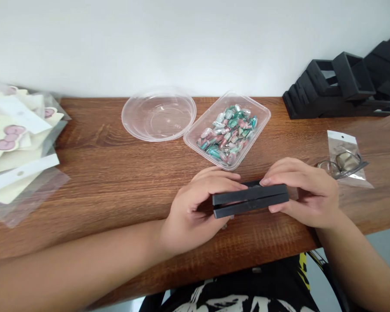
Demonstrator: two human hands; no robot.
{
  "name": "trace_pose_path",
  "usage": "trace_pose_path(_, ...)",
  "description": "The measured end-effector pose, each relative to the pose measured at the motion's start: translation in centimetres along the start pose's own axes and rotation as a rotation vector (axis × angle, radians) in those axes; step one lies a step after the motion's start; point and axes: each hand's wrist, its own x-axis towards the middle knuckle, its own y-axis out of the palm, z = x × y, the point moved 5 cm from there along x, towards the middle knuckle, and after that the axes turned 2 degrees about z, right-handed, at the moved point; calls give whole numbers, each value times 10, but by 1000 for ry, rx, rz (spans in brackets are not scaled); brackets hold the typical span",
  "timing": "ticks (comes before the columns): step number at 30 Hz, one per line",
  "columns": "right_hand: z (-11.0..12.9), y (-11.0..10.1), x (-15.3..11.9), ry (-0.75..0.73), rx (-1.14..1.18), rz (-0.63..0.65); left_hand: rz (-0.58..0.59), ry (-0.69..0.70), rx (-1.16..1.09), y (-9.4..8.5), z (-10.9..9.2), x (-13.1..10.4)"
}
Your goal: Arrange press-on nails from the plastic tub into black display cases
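Between my two hands is a flat black box [250, 200], held edge-on above the front of the wooden table, with a thin dark gap along its side. My left hand [201, 203] grips its left end, fingers on top and thumb beneath. At the other end, my right hand [303, 190] pinches it between fingers and thumb. What the box holds inside is hidden. Just beyond it, a clear rectangular tub [260, 113] contains many glossy press-on nails [229, 132] in green, pink and silver.
A clear round container [159, 134] stands left of the tub. Cards in plastic sleeves [22, 143] are piled at far left on the wooden table [110, 182]. Black boxes [341, 86] are stacked by the wall at right. Glasses [347, 170] lie on a small clear bag [341, 141].
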Motion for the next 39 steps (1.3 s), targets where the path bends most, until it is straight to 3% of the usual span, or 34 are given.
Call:
trace_pose_path(7, 0, 5, 3, 17, -17, 40, 31, 97, -42, -3, -9, 4)
trace_pose_path(13, 0, 6, 3, 23, -10, 28, 54, 23, 42, -5, -7, 1)
trace_pose_path(17, 1, 6, 1, 32, 14, -4, 95, 66, 81, -4, -7, 1)
trace_pose_path(25, 5, 9, 5, -5, -17, 39, 36, 123, 30, -1, -10, -1)
trace_pose_path(39, 9, 20, 7, -76, -51, -3, 38, 106, 30, -3, -12, -2)
